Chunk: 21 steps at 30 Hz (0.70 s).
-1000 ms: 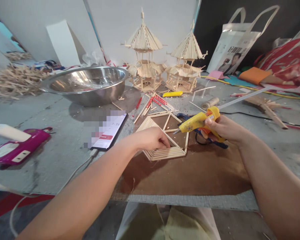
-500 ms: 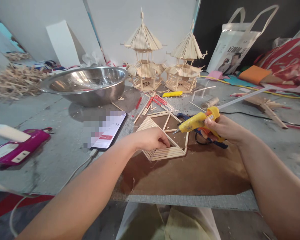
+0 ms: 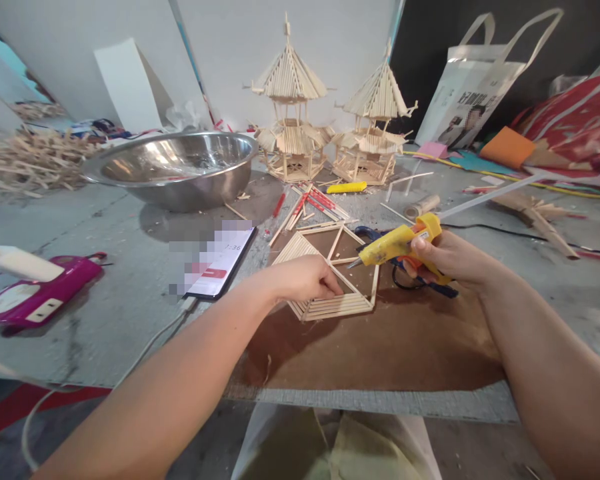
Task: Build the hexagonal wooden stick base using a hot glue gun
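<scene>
A flat square frame of thin wooden sticks (image 3: pixel 337 305) lies on a brown board (image 3: pixel 380 347). My left hand (image 3: pixel 305 279) rests on the frame's left side with fingers curled and pressed on the sticks. My right hand (image 3: pixel 450 259) grips a yellow glue gun (image 3: pixel 397 243). The gun's nozzle points left and hovers over the frame's upper right part, a short way from my left fingers.
Two stick pagoda models (image 3: pixel 290 107) (image 3: pixel 375 130) stand at the back. A steel bowl (image 3: pixel 175 167), a phone (image 3: pixel 220 263), a pink device (image 3: pixel 35 300), a stick heap (image 3: pixel 25 160), red and yellow bits (image 3: pixel 325 197), blue-handled scissors (image 3: pixel 430 283) and bags (image 3: pixel 480 73) surround the board.
Nothing has moved but a slight shift of the camera. Both hands keep their places.
</scene>
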Motion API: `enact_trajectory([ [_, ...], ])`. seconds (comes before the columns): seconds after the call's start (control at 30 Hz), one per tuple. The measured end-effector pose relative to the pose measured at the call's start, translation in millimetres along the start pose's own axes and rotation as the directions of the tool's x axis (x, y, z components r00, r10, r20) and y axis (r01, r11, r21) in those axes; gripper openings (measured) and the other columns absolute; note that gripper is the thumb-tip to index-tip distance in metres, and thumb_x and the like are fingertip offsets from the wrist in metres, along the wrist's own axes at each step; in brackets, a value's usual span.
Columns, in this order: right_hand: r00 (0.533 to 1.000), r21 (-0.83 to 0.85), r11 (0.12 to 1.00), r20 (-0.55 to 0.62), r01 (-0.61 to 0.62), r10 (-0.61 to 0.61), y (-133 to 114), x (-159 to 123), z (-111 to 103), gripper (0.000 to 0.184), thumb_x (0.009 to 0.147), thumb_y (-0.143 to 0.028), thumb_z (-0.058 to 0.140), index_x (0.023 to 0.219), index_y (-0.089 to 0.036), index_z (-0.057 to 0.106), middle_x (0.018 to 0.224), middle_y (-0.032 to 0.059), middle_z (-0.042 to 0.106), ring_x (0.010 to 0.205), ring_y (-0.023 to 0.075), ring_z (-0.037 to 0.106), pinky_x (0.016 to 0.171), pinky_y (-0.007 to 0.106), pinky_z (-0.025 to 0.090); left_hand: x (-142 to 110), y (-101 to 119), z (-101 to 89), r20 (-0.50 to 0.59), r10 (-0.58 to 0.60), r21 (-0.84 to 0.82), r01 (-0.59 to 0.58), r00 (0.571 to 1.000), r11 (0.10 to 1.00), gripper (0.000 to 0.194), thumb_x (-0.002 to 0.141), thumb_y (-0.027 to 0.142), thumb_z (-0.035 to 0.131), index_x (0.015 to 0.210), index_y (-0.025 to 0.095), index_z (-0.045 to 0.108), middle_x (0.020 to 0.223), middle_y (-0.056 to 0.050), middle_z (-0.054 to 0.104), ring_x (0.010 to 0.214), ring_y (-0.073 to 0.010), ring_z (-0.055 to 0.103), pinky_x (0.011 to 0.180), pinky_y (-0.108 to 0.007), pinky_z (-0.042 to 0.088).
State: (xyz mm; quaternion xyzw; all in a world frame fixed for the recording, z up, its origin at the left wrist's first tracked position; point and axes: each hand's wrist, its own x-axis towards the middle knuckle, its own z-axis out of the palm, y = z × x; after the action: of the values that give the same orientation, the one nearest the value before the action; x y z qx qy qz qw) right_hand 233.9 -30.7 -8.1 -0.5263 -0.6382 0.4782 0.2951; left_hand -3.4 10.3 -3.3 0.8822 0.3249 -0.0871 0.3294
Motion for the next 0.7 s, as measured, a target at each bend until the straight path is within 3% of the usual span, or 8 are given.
enact_trajectory([
  [0.7, 0.999, -0.051, 0.999, 0.029, 0.020, -0.018, -0.2, -0.1, 0.3, 0.048, 0.068, -0.060, 0.037, 0.058, -0.014, 0.045, 0.051, 0.0012, 0.048, 0.035, 0.0044, 0.038, 0.031, 0.017, 0.027, 1.1, -2.4, -0.1, -0.016, -0.005, -0.015, 0.005, 1.000, 1.000, 0.025, 0.066, 0.021, 0.052, 0.089, 0.020, 0.063, 0.088, 0.001, 0.065, 0.073, -0.0100, 0.056, 0.063, -0.017, 0.037],
])
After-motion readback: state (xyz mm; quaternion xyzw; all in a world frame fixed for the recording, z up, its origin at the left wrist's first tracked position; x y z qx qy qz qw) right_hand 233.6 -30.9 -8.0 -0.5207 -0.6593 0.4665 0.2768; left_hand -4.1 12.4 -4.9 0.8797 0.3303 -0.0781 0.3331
